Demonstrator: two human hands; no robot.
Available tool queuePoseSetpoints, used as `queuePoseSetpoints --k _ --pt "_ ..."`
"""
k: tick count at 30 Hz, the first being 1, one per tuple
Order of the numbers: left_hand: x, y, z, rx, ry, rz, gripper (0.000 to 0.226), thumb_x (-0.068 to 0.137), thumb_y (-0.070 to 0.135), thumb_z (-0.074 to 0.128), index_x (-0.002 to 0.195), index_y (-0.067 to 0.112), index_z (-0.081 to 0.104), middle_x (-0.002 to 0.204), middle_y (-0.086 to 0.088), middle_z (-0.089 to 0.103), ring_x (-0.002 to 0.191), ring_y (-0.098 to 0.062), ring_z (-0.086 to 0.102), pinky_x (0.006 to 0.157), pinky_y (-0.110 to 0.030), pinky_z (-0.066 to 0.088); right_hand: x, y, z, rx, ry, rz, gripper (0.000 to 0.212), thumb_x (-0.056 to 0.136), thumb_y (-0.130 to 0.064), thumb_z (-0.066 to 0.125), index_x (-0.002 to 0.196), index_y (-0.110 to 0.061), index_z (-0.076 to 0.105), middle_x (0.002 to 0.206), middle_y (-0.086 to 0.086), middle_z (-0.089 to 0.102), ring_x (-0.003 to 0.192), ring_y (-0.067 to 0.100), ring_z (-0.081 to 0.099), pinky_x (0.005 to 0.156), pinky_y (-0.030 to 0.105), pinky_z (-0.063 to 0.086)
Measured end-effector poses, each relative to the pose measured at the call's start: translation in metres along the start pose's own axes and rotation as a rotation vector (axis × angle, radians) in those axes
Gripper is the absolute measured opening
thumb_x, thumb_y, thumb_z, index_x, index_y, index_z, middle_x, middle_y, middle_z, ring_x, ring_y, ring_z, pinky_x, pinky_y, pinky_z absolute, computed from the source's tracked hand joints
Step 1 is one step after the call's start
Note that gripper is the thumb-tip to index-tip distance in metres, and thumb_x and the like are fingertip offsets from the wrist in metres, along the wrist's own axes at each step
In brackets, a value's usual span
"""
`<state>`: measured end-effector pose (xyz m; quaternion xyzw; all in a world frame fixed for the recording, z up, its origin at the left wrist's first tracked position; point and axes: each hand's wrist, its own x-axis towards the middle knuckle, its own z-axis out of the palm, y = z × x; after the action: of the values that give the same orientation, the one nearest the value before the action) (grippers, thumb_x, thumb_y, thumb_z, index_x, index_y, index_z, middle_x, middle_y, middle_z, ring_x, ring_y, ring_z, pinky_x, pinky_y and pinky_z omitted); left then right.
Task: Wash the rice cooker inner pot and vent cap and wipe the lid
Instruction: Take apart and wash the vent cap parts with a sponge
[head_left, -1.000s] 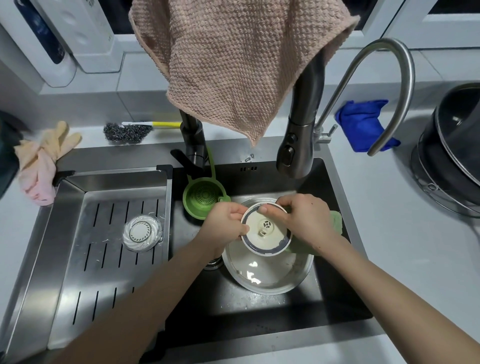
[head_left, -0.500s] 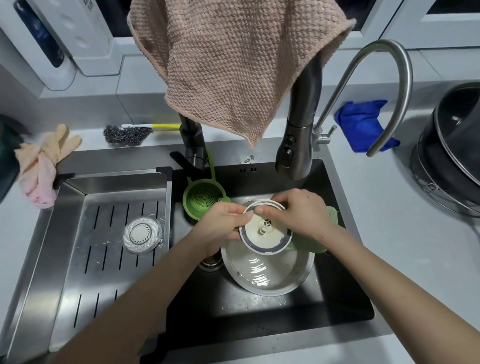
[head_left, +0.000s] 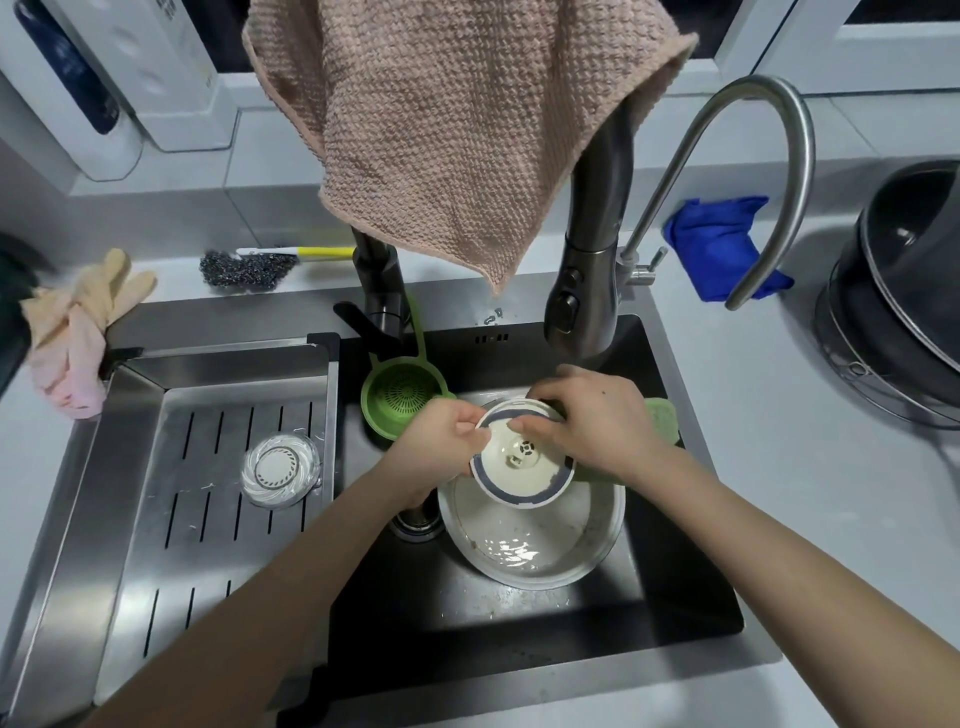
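Sink: a black basin lies under both hands, set in a pale counter.
Inner pot: upright in the basin, directly beneath the hands, with shallow water in its bottom.
Drain tray: slotted steel, left of the left hand; a clear round cap lies on it.
Strainer: green, just beyond the left hand.
Faucet: dark, just beyond the right hand; a curved steel spout arches to its right.
Back counter: steel scourer and gloves far left of the hands, blue cloth far right.
Pink cloth: hangs farthest off, above everything.
Left hand: pinches the left rim of the lid plate.
Right hand: fingers curled over the plate's far rim; a green sponge shows past the palm.
Lid plate: cream with a grey ring, held tilted between the hands, above the pot.
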<state>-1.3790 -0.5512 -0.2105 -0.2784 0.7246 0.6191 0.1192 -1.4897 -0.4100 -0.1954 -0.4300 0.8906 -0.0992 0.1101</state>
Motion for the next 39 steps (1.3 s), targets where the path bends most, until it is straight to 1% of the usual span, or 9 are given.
queuePoseSetpoints --k 6,9,13,15,19,22,26,33,39 --pt "-0.004 -0.012 -0.003 0.154 0.090 0.195 0.019 0.087 0.006 0.059 0.103 0.015 0.066 0.098 0.002 0.069 0.096 -0.008 0.064 0.087 -0.018 0.049 -0.017 0.006 0.005 0.131 -0.133 0.021 0.022 0.088 -0.048 0.054 0.097 -0.033 0.067 0.092 -0.008 0.063 0.089 0.015 0.059 0.076 0.033 0.047" --pt "-0.007 -0.019 -0.003 -0.008 0.163 0.078 0.026 0.080 0.006 0.070 0.103 0.016 0.063 0.098 0.004 0.066 0.092 -0.007 0.063 0.079 -0.018 0.053 -0.029 0.006 0.018 0.057 0.216 -0.098 0.022 0.084 -0.037 0.051 0.084 -0.024 0.069 0.073 -0.005 0.054 0.064 0.019 0.059 0.050 0.028 0.040" --pt "-0.012 -0.010 -0.005 -0.991 -0.015 -0.548 0.022 0.092 0.005 0.049 0.101 -0.013 0.058 0.092 -0.024 0.069 0.079 -0.030 0.068 0.066 -0.035 0.060 -0.039 0.007 0.036 -0.139 0.592 -0.350 0.013 0.085 -0.024 0.057 0.091 -0.012 0.060 0.066 0.004 0.053 0.051 0.021 0.049 0.045 0.026 0.029" --pt "-0.013 -0.008 -0.003 -1.200 -0.111 -0.576 0.032 0.094 0.014 0.046 0.102 -0.013 0.059 0.098 -0.028 0.068 0.083 -0.036 0.068 0.076 -0.044 0.056 -0.042 0.009 0.042 -0.210 0.729 -0.413 0.023 0.078 -0.013 0.069 0.098 -0.012 0.057 0.066 0.004 0.053 0.051 0.020 0.046 0.047 0.028 0.028" --pt "-0.016 -0.008 0.006 -1.117 -0.175 -0.455 0.020 0.093 0.006 0.047 0.104 -0.004 0.061 0.098 -0.016 0.072 0.088 -0.022 0.070 0.088 -0.036 0.050 -0.047 0.011 0.050 -0.266 0.780 -0.489 0.030 0.077 -0.009 0.071 0.104 -0.014 0.058 0.078 0.000 0.042 0.055 0.017 0.040 0.052 0.027 0.024" --pt "-0.012 -0.016 0.007 -1.073 -0.152 -0.414 0.024 0.091 -0.002 0.046 0.112 -0.005 0.057 0.105 -0.017 0.070 0.095 -0.023 0.068 0.087 -0.035 0.049 -0.051 0.021 0.053 -0.182 0.588 -0.471 0.037 0.077 -0.009 0.068 0.110 -0.018 0.056 0.080 0.000 0.041 0.061 0.017 0.042 0.052 0.027 0.027" --pt "-0.011 -0.019 0.005 -0.873 -0.054 -0.229 0.021 0.090 -0.007 0.047 0.105 0.000 0.060 0.094 -0.011 0.073 0.087 -0.020 0.071 0.079 -0.029 0.056 -0.059 0.036 0.042 0.250 0.280 -0.027 0.048 0.070 -0.007 0.077 0.113 -0.022 0.062 0.090 -0.009 0.045 0.078 0.017 0.055 0.064 0.022 0.037" --pt "-0.009 -0.019 0.010 -0.647 -0.016 -0.107 0.016 0.091 -0.004 0.050 0.099 0.006 0.059 0.091 -0.005 0.072 0.084 -0.014 0.070 0.072 -0.022 0.056 -0.055 0.022 -0.006 1.124 0.425 0.335 0.023 0.079 -0.013 0.073 0.098 -0.024 0.066 0.095 -0.006 0.069 0.087 0.008 0.065 0.079 0.021 0.052" --pt "-0.006 -0.010 0.024 -0.556 -0.006 -0.042 0.020 0.090 -0.006 0.049 0.098 0.009 0.059 0.093 -0.006 0.071 0.091 -0.023 0.065 0.090 -0.041 0.051 -0.041 -0.012 0.019 0.904 0.207 0.270 0.021 0.075 -0.030 0.072 0.091 -0.028 0.059 0.087 -0.009 0.065 0.083 0.004 0.060 0.076 0.024 0.048"
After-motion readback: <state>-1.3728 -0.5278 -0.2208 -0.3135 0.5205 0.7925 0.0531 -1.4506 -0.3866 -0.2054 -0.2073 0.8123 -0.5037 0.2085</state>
